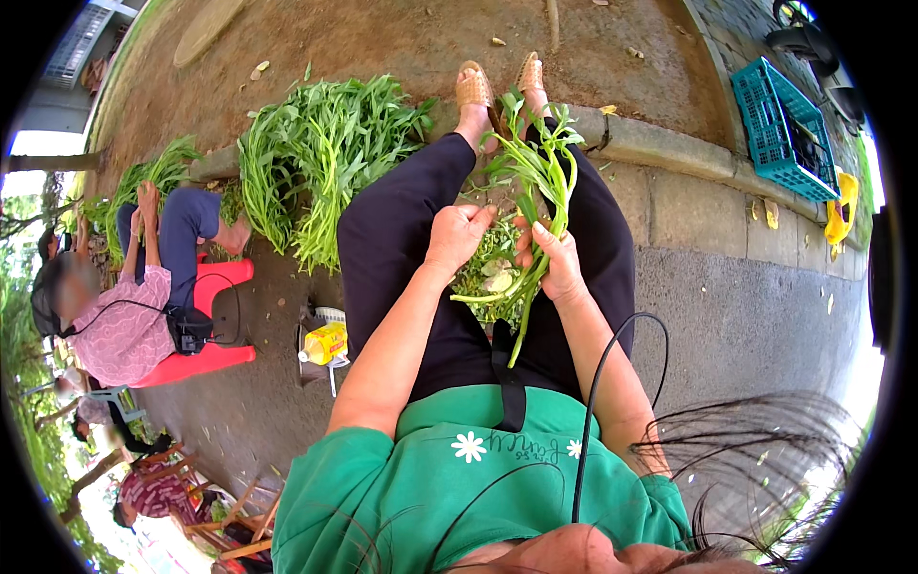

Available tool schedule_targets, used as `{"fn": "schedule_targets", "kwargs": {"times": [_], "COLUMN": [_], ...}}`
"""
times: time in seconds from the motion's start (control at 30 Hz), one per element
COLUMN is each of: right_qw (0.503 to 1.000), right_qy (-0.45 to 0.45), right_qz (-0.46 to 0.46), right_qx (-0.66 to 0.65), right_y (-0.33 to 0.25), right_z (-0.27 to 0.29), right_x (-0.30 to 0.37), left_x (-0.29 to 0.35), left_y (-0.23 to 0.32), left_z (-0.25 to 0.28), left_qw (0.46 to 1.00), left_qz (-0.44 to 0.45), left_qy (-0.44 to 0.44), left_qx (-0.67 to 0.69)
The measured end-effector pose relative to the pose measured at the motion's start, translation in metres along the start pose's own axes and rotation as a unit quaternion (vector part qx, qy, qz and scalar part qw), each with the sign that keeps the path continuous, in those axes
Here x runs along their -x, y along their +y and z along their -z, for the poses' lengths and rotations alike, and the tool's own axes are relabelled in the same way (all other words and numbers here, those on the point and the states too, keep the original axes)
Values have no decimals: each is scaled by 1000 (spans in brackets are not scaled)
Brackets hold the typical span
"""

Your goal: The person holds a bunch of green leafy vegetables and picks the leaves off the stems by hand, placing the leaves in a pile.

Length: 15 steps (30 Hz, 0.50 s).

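My right hand is wrapped round a few long stems of water spinach, held over my lap. Their leafy tops point away from me, and the cut ends hang toward my waist. Just left of the stems is my left hand, its thumb and fingers pinched together; whatever sits between them is too small to make out. Below both hands, between my knees, lies a heap of torn leaves and stem bits. To the left of my legs a large pile of water spinach rests by the kerb.
At the left a person sits on a red stool beside more greens. A yellow-labelled bottle lies near my left thigh. A teal crate and a yellow bag are at the far right. The stone kerb crosses ahead.
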State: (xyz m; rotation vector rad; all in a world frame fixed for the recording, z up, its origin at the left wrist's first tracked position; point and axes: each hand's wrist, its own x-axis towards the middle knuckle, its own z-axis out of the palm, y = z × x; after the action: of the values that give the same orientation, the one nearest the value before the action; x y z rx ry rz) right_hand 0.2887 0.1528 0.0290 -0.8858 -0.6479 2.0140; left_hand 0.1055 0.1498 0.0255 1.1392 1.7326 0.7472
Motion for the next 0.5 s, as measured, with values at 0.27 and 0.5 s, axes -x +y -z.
{"fn": "schedule_targets", "kwargs": {"times": [0.27, 0.5], "right_qw": [999, 997], "right_qy": [35, 51], "right_qz": [3, 23], "right_qx": [-24, -52], "right_y": [2, 4], "right_z": [5, 9], "right_x": [-3, -9], "left_x": [11, 22], "left_y": [-30, -25], "left_z": [-35, -8], "left_qw": [985, 956], "left_qz": [-4, -19], "left_qy": [-45, -95], "left_qx": [-166, -276]}}
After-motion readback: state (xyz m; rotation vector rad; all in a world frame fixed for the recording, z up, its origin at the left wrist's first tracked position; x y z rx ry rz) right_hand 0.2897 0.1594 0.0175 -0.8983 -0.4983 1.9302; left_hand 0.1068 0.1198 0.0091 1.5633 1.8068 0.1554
